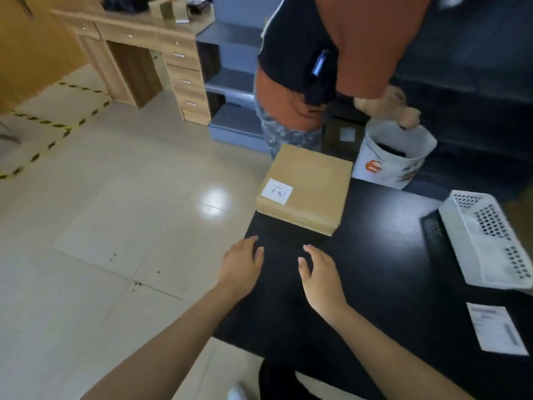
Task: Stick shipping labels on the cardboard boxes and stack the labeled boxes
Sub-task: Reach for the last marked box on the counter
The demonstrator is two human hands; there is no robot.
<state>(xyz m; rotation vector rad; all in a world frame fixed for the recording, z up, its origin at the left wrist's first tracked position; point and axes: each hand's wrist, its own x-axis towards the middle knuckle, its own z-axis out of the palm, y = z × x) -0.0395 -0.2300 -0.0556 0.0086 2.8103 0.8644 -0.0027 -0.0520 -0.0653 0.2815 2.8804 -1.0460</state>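
2 bare forearms reach forward from the near edge of the black table [375,269]. The left hand [240,267] hovers at the table's left edge, fingers straight and loosely together, holding nothing. The right hand [320,277] is just beside it over the dark tabletop, fingers also extended and relaxed, thumb out toward the left hand, holding nothing. Whether either palm touches the surface cannot be told. Both hands point toward the cardboard box and stop short of it, with a strip of bare table between.

Near the right edge of the table, toward the near right corner, lies 1 white shipping label [496,330], flat, with printed lines too blurred to read. Farther along the right edge sits a white perforated plastic basket [487,241], tilted on its side, with a dark flat object [435,235] just beside it on its left.

The cardboard box [305,189] rests at the far left corner of the table, closed and flat, overhanging that corner slightly. A small white sticker [277,192] with handwritten marks is stuck on the box's top at its near left corner.

Beyond the far edge stands another person [331,53] in an orange and black top, 1 hand at the rim of a white bucket [395,157]. Past them are grey-blue shelves [230,82] and a wooden desk [161,47] with drawers, on a pale tiled floor [115,212] marked with yellow-black tape [57,125].
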